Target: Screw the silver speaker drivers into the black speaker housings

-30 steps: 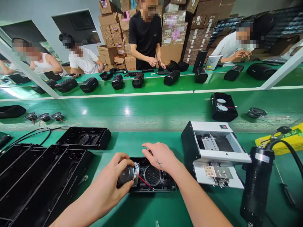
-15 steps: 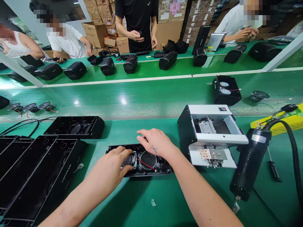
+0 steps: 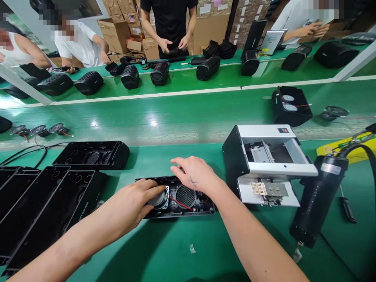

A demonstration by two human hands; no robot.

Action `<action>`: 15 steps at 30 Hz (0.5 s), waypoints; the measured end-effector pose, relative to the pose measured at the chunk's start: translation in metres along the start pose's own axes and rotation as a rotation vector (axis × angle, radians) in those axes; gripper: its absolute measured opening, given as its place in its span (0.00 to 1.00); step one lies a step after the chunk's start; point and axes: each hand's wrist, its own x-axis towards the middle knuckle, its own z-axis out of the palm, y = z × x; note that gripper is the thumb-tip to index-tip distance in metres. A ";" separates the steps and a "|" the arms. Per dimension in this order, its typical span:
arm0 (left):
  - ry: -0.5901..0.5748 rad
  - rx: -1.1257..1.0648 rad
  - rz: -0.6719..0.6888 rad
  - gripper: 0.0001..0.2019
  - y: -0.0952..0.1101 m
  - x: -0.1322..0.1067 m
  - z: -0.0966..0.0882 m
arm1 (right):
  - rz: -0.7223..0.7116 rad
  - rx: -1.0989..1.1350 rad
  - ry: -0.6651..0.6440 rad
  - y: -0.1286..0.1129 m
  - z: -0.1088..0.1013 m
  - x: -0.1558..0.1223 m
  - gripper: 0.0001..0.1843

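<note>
**Left hand point(image 3: 138, 199) on a speaker point(image 3: 160, 199) inside an open black case point(image 3: 179, 214)**

In the head view, the open black case lay hollow side up on the green table point(image 3: 211, 250), apparently so that its inside could be reached from above. The speaker was in the left part of it, just beside a round mesh point(image 3: 185, 196); whether it sat flush could not be told, as the fingers hid part of it. The left hand was half closed, its fingertips bent over the speaker's frame and its thumb near the lower edge, a hold that probably kept the part steady. A red wire point(image 3: 182, 205) ran rightward across the mesh, away from those fingers. The right hand point(image 3: 194, 172) was over the case's far edge, seemingly to brace it; thumb and forefinger were slightly parted with nothing between them, but the other fingers were hidden, so I could not tell whether they gripped.

Counted out, there was one white-topped machine point(image 3: 276, 169), one black cylinder point(image 3: 320, 199) and one screwdriver point(image 3: 347, 211) to the right. Three loose speakers point(image 3: 39, 131) stood in a row at the back left, perhaps lined up for easy reaching. One more loose speaker point(image 3: 333, 112) lay at the back right, near a filled case point(image 3: 296, 117) with two silver speakers point(image 3: 290, 107). At left were at least three overlapping cases point(image 3: 44, 219). Parts of four people point(image 3: 170, 23) showed beyond.
</note>
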 end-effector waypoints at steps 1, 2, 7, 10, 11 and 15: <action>0.009 -0.001 0.007 0.26 -0.001 0.000 0.001 | 0.000 -0.001 0.000 0.000 0.000 0.000 0.21; 0.018 -0.002 0.013 0.26 -0.002 -0.001 0.001 | -0.001 -0.001 0.000 -0.001 0.000 0.000 0.21; 0.057 0.006 0.036 0.27 -0.003 -0.003 0.003 | -0.007 -0.003 0.001 -0.002 -0.001 -0.001 0.20; 0.063 0.019 0.046 0.27 -0.003 -0.002 0.004 | -0.011 -0.003 0.008 -0.001 -0.001 -0.001 0.20; 0.062 0.024 0.047 0.27 -0.003 -0.002 0.005 | -0.012 -0.003 0.011 -0.001 -0.001 -0.001 0.20; 0.053 0.040 0.048 0.27 -0.003 -0.001 0.005 | -0.022 0.002 0.022 0.001 0.002 -0.001 0.20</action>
